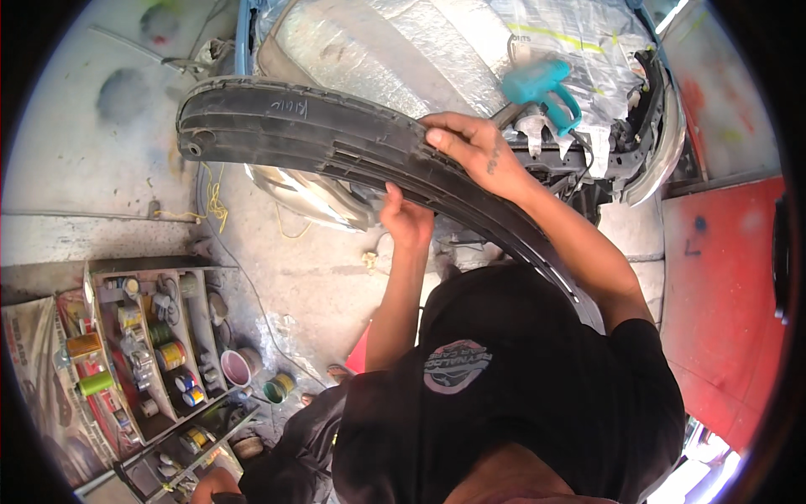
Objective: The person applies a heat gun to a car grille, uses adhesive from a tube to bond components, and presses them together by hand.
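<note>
I hold a long, curved black plastic car trim piece point(243, 126) with slotted vents, tilted across the view. My left hand point(407, 218) grips its lower edge near the vents, thumb up. My right hand point(478, 151) is closed on its upper edge, right of the vents, fingers partly hidden. Behind the piece is a car's opened front end point(621, 160) with foil-like sheeting point(361, 42) over it. A teal heat-gun-like tool point(537, 84) rests there, just beyond my right hand.
A shelf unit point(178, 277) with cans and tools stands at lower left, beside a pink bucket point(238, 367) and green can point(279, 386). A cable point(260, 294) crosses the floor. A red panel point(722, 294) is at right, a paint-spotted wall point(84, 143) at left.
</note>
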Tool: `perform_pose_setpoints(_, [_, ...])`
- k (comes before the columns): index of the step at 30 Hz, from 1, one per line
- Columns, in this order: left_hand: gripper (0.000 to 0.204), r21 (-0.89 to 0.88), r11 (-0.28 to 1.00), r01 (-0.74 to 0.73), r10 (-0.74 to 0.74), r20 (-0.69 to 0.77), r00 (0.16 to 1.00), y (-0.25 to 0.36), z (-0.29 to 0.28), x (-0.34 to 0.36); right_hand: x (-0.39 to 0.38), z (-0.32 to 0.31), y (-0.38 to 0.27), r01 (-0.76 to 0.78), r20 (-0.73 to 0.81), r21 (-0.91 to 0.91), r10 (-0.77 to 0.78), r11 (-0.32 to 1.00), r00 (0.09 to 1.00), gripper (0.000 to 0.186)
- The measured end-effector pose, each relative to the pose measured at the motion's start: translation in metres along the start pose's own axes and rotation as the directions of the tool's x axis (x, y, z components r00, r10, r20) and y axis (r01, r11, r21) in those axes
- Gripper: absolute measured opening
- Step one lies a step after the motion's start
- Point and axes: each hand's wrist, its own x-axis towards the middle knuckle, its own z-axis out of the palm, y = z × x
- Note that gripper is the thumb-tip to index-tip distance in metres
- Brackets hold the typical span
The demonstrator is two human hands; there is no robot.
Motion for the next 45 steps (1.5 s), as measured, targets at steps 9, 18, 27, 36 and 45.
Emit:
perform_pose_setpoints(9, [0.046, -0.244, 0.97, -0.013, -0.001, -0.055, 0.998, -0.014, -0.007, -0.01, -0.089, -0.062, 0.074, -0.351, 0.422, 0.178, 0.251, 0.919, 0.871, 0.094])
perform_pose_setpoints(18, [0.045, -0.257, 0.966, -0.008, 0.064, 0.209, 0.976, -0.02, 0.042, -0.027, -0.113, -0.087, 0.126, -0.493, 0.474, 0.103, 0.393, 0.864, 0.788, 0.068])
perform_pose_setpoints(27, [0.032, 0.329, 0.909, -0.255, 0.303, -0.104, 0.947, -0.005, 0.079, -0.124, -0.138, -0.155, 0.069, -0.256, 0.345, -0.03, 0.251, 0.966, 0.905, 0.03])
perform_pose_setpoints(36, [0.021, 0.555, 0.803, -0.219, 0.424, -0.272, 0.864, -0.018, 0.132, -0.209, -0.189, -0.177, 0.034, -0.167, 0.149, -0.271, 0.213, 0.948, 0.966, 0.029])
perform_pose_setpoints(45, [0.018, 0.743, 0.65, -0.158, 0.511, -0.274, 0.814, -0.04, 0.137, -0.234, -0.222, -0.18, 0.039, -0.106, 0.111, -0.335, 0.151, 0.936, 0.982, 0.031])
